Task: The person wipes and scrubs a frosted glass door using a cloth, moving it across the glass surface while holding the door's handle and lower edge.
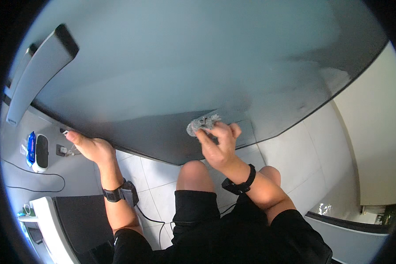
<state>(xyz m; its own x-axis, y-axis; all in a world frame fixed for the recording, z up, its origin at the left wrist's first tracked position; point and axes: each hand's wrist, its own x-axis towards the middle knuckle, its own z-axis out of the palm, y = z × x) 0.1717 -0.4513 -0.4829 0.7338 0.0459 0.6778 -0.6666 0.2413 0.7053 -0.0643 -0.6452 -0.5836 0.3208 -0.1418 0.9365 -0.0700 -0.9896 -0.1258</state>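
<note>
The head-worn fisheye looks down at a close grey panel (pixel 193 75).

Pale sheen veils the grey panel (pixel 163 66); edges bow, corners black.

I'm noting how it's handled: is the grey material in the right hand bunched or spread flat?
Bunched: the grey material forms a compact, crumpled lump in the right hand.
</note>
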